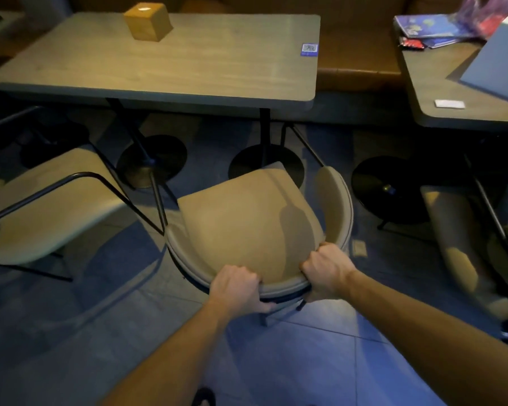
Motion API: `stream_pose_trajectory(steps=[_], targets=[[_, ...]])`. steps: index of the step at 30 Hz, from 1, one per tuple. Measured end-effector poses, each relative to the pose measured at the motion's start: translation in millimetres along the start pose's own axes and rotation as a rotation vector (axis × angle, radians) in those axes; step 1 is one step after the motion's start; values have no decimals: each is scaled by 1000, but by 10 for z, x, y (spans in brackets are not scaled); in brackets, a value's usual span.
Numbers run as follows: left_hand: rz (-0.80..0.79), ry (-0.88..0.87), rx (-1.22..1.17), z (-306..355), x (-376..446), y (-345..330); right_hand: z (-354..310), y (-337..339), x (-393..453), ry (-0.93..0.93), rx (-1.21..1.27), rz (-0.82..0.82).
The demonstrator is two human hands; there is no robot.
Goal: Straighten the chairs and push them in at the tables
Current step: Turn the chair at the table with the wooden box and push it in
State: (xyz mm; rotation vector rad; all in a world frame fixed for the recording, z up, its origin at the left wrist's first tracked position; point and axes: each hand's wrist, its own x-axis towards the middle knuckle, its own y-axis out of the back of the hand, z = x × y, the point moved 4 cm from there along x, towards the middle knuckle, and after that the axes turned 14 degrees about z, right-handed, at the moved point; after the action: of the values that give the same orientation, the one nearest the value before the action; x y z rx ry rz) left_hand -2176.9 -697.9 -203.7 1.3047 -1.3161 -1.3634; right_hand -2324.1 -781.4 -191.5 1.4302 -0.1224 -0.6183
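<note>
A beige padded chair (247, 224) with a curved backrest stands in front of the wooden table (217, 71), turned a little to the left and apart from the table's edge. My left hand (238, 288) grips the near rim of the backrest. My right hand (326, 268) grips the same rim further right. A second beige chair (50, 206) with a black metal frame stands askew at the left, angled away from the table. A third beige chair (455, 247) is at the right, by another table (446, 95).
A tan box (148, 21) and a blue sticker (309, 49) are on the middle table. Round black table bases (153, 159) stand on the tiled floor under it. Books and a bag (434, 30) lie on the right table. A brown bench (358, 57) runs behind.
</note>
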Motion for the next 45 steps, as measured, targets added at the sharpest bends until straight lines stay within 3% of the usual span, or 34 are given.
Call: stream_pose_trajectory(steps=[10,18,28,37,45], targets=[[-67,-136,28,-1064,-204,-138,-872,334,357,-149,132,-28],[-18,-159,33,-1600,95,-125,-856,437,899,-180,113,21],[3,-190,62,-1795,410,-120,-659,493,1136,-237,78,84],[212,-81,158,-1751,30,43,-729,542,993,-308,97,210],[430,254,81,-2062,-1010,790,-1067,1480,1115,-167,74,397]])
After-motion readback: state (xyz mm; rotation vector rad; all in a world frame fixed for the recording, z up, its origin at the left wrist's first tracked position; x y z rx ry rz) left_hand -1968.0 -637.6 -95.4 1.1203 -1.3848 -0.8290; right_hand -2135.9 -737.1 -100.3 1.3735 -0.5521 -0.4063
